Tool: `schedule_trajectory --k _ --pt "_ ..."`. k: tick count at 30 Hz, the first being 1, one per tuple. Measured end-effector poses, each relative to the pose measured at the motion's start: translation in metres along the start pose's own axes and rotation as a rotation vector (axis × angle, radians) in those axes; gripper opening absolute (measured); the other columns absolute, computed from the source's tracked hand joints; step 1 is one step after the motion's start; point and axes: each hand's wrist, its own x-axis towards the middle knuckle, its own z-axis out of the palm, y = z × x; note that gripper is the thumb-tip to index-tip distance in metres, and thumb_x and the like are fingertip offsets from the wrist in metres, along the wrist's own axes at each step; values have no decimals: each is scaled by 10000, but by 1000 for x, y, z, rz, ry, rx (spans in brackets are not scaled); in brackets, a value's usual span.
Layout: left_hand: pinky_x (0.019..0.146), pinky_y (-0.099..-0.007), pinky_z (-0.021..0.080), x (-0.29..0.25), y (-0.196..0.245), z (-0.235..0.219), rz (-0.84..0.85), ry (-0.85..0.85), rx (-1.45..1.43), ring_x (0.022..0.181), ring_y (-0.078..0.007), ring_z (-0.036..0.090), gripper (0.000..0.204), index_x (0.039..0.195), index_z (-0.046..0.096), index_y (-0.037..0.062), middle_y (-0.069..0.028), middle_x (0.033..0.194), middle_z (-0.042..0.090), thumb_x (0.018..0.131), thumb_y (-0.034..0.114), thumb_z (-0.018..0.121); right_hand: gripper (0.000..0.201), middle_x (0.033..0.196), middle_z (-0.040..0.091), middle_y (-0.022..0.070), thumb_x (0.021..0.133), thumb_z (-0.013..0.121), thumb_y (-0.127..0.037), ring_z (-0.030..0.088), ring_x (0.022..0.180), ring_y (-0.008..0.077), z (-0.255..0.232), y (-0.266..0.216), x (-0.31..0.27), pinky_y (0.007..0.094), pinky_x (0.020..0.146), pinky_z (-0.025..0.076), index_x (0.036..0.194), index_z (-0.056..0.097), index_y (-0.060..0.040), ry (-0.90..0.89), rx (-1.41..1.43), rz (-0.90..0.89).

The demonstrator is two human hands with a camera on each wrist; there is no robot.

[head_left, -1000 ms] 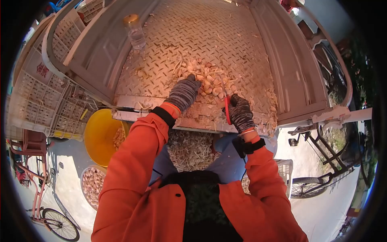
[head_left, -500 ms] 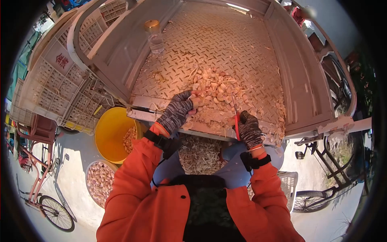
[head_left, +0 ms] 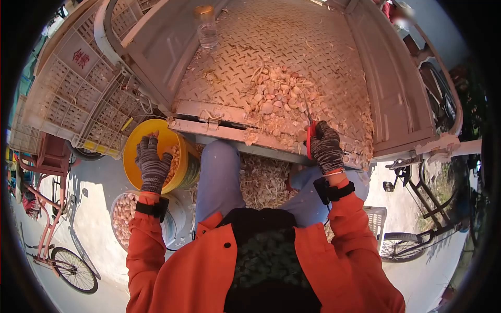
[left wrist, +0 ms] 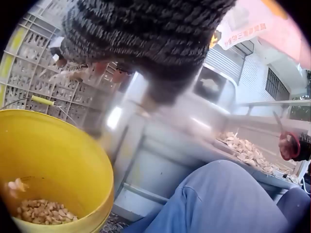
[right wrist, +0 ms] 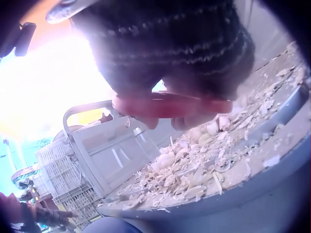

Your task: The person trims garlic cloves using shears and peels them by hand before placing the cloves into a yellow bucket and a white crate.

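My left hand (head_left: pixel 152 163), in a grey knit glove, hovers over a yellow bucket (head_left: pixel 136 172) with its fingers loose and nothing in them. In the left wrist view the left hand (left wrist: pixel 146 43) hangs above the bucket (left wrist: pixel 63 155), which has peeled garlic cloves (left wrist: pixel 43 211) at its bottom. My right hand (head_left: pixel 326 148) grips red-handled scissors (head_left: pixel 311 140) at the near edge of a metal truck bed (head_left: pixel 292 41). A pile of garlic (head_left: pixel 276 99) lies on the bed just beyond it. The right wrist view shows the fingers curled round the scissors' red handle (right wrist: pixel 175 104) above the garlic (right wrist: pixel 194 165).
A plastic bottle (head_left: pixel 207 28) stands at the back of the bed. Stacked plastic crates (head_left: pixel 68 88) are on the left. A basin of garlic (head_left: pixel 124 219) sits below the bucket, garlic scraps (head_left: pixel 261 182) lie between my knees, and a bicycle (head_left: pixel 68 268) stands at lower left.
My left hand has left the garlic pile and swung left and down to the yellow bucket. The right hand stays at the bed's edge with the scissors.
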Motion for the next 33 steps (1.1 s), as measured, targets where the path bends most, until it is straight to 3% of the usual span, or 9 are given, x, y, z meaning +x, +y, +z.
schedule_trajectory --k 4,8,13,15,23,24,26,28,33 --pt "843 -380 442 45 148 -9 520 95 -751 962 -319 542 320 1072 638 86 -136 1000 592 754 56 649 258 848 641 218 705 623 -102 640 830 338 10 -23 11 379 729 505 930 612 23 -62 17 -18" --pt "946 -385 420 75 230 28 615 -207 -397 1086 -353 506 464 1182 534 35 -205 1203 499 732 88 632 280 865 643 219 728 629 -109 640 831 339 13 -1 11 368 742 503 966 607 36 -88 46 -53" --pt "911 -403 441 96 248 105 390 -511 -589 1086 -335 525 461 1303 432 42 -231 1280 457 860 129 523 152 874 646 120 884 475 -7 644 858 208 1 -5 -2 280 704 518 982 577 48 -273 359 249" --pt "899 -406 439 110 249 41 172 -839 -704 1043 -347 548 508 1309 399 -21 -228 1252 492 946 335 401 147 862 610 102 923 467 -60 624 793 188 6 2 -2 249 677 513 954 564 46 -281 499 290" --pt "855 -411 455 118 261 71 655 -477 -311 1092 -343 523 516 1330 390 36 -211 1199 525 917 336 466 262 793 580 22 952 452 -213 502 655 91 2 10 0 224 566 413 878 608 -17 -244 418 176" --pt "823 -415 466 117 265 37 321 -610 -643 1011 -323 547 407 1226 492 52 -197 1156 536 877 255 545 254 777 587 18 956 451 -221 512 645 101 -4 13 -4 239 577 431 886 603 -29 -263 535 241" --pt "738 -346 522 108 249 16 295 -391 -981 787 -245 612 284 1030 579 -9 -122 989 607 866 223 585 111 768 621 90 844 504 -27 579 678 148 -14 -8 -20 277 617 468 897 597 -2 -132 291 -3" --pt "607 -255 527 86 248 23 -172 -568 -2030 676 -151 597 233 1076 528 -17 -89 856 612 876 98 558 146 839 648 159 754 545 31 639 769 200 -12 16 -30 298 666 495 895 585 29 -70 238 -24" --pt "655 -247 525 25 249 -9 -393 -777 -2374 764 -163 588 284 1139 511 30 -103 984 569 857 52 533 259 840 642 176 705 690 -96 648 807 268 -22 -41 -50 327 696 508 904 590 37 -3 222 -43"
